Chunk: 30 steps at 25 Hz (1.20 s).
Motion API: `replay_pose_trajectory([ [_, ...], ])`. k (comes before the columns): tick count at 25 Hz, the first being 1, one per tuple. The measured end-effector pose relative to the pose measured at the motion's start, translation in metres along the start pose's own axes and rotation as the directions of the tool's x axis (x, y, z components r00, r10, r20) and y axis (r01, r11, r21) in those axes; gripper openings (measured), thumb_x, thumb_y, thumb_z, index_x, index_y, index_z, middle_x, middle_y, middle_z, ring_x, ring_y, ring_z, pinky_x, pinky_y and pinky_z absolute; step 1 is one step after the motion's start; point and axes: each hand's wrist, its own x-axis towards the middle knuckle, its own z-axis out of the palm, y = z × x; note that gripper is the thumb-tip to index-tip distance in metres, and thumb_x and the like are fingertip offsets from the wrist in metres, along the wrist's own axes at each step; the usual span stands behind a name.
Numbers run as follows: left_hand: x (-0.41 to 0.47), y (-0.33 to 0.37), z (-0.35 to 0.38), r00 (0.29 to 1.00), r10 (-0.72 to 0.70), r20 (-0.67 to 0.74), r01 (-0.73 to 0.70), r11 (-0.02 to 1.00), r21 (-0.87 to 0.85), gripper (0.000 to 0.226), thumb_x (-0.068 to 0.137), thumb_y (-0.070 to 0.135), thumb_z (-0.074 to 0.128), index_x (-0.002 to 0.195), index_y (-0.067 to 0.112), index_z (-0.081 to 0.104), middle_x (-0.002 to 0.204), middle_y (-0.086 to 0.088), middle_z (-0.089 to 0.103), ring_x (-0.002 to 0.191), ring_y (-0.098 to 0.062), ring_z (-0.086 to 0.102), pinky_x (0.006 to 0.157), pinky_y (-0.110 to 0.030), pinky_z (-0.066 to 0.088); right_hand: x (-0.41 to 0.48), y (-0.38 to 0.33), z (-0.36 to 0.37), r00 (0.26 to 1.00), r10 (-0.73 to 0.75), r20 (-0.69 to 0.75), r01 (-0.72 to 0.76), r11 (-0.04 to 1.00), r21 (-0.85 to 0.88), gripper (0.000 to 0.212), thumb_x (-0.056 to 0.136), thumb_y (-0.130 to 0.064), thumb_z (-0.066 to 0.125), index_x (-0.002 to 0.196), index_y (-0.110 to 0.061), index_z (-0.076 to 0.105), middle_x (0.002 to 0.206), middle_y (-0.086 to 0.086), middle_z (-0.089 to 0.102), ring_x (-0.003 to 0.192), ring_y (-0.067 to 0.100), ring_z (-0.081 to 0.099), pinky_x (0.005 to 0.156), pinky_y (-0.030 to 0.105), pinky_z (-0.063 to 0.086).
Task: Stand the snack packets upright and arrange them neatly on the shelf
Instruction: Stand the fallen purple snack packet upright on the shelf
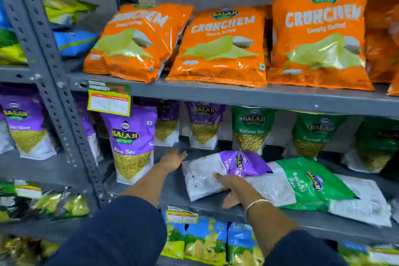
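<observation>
Purple and green packets on the middle shelf (216,205) tell the progress. Beyond the fingers, toward the back wall, a row already stands upright: two purple Aloo Sev packs (204,125) and several green Ratlami Sev packs (251,127). Left of the left hand (172,158), one tall purple Aloo Sev packet (132,142) stands at the front edge.

Still to do: a purple packet lying flat (222,170), back panel up, directly under the right hand (231,185), and just right of those fingers a green packet lying flat (306,181) that overlaps more white-backed packs further right. How many lie in that pile is hard to count, perhaps two or three.

Right fingers (218,176) are spread and curled over the flat purple packet's near edge, thumb below it, seemingly starting a grip rather than closed firmly. Left fingers (182,154) are open and extended, holding nothing, reaching into the bare gap behind the flat packet. I judge the task roughly half done on this shelf.

Grey painted steel forms the shelf, smooth and bare where no packs sit, carried by slotted angle uprights (58,84). Above the fingers, orange Crunchem bags (218,47) lean against a grey wall; below, blue and yellow bags (205,242) fill the next shelf.
</observation>
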Motion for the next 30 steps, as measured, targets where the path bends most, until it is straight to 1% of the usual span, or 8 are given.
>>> replay_pose_trajectory([
  [4,0.057,-0.005,0.035,0.938,0.044,0.343,-0.060,0.998,0.035,0.025,0.091,0.033,0.050,0.099,0.009,0.052,0.093,0.003,0.044,0.091,-0.011,0.049,0.077,-0.014,0.038,0.041,0.009,0.016,0.986,-0.090,-0.142,0.130,0.943,0.305,0.079,0.059,-0.067,0.067,0.109,-0.006,0.061,0.121,0.016,0.062,0.095,0.028,0.058,0.080,0.039,0.046],
  [10,0.075,-0.008,0.030,0.836,0.067,0.544,-0.083,0.997,0.005,0.089,0.058,0.056,0.071,0.126,0.003,0.049,0.127,-0.010,0.054,0.112,-0.023,0.052,0.094,-0.034,0.042,0.058,0.012,0.027,0.955,-0.161,-0.248,0.280,0.764,0.582,0.074,0.050,-0.028,0.089,0.111,0.002,0.060,0.112,0.021,0.068,0.104,0.036,0.065,0.093,0.058,0.050],
  [14,0.065,-0.022,0.016,0.858,0.062,0.509,0.012,0.990,-0.141,0.082,0.058,0.037,0.081,0.123,-0.002,0.051,0.128,-0.010,0.053,0.116,-0.025,0.050,0.096,-0.034,0.041,0.034,-0.011,0.025,0.871,-0.387,-0.303,0.489,0.737,0.465,0.070,0.046,-0.005,0.082,0.112,0.005,0.060,0.112,0.025,0.068,0.101,0.036,0.066,0.091,0.055,0.052],
  [17,0.051,-0.027,0.013,0.921,0.159,0.355,-0.010,0.922,-0.386,0.084,0.054,0.019,0.086,0.126,-0.002,0.049,0.129,-0.011,0.056,0.118,-0.025,0.054,0.099,-0.031,0.047,0.024,-0.034,0.021,0.799,-0.560,-0.219,0.602,0.734,0.314,0.055,0.055,0.018,0.074,0.106,0.006,0.057,0.082,0.004,0.071,0.068,0.009,0.068,0.060,0.020,0.059],
  [22,0.041,-0.032,0.026,0.984,0.154,0.093,-0.069,0.800,-0.596,0.070,0.053,0.002,0.083,0.110,0.017,0.046,0.120,-0.016,0.063,0.113,-0.031,0.058,0.099,-0.044,0.048,0.037,-0.046,0.014,0.789,-0.586,-0.186,0.606,0.792,0.075,0.063,0.063,0.022,0.069,0.121,0.011,0.046,0.121,0.026,0.060,0.103,0.022,0.055,0.069,0.017,0.054],
  [26,0.037,-0.028,0.019,0.906,0.233,0.353,-0.062,0.899,-0.434,0.062,0.057,-0.006,0.074,0.111,0.013,0.049,0.110,-0.009,0.062,0.106,-0.024,0.057,0.088,-0.035,0.049,0.041,-0.040,0.008,0.810,-0.488,-0.325,0.432,0.872,-0.232,0.073,0.062,-0.035,0.082,0.112,-0.001,0.040,0.113,0.014,0.055,0.100,0.029,0.061,0.073,0.035,0.055],
  [28,0.039,-0.030,0.010,0.882,0.193,0.430,-0.014,0.922,-0.386,0.065,0.054,-0.003,0.065,0.115,0.010,0.049,0.113,-0.015,0.063,0.108,-0.028,0.058,0.089,-0.036,0.048,0.040,-0.038,0.010,0.861,-0.414,-0.295,0.372,0.909,-0.189,0.053,0.075,-0.032,0.071,0.098,-0.006,0.031,0.099,0.015,0.052,0.069,0.027,0.061,0.055,0.037,0.056],
  [30,0.042,-0.033,0.001,0.866,0.150,0.476,0.073,0.905,-0.419,0.050,0.067,-0.011,0.058,0.109,0.016,0.050,0.102,-0.012,0.063,0.093,-0.020,0.062,0.086,-0.035,0.045,0.040,-0.037,0.014,0.868,-0.419,-0.265,0.385,0.907,-0.173,0.039,0.079,-0.021,0.064,0.095,-0.011,0.029,0.097,0.016,0.051,0.073,0.023,0.054,0.068,0.039,0.055],
])
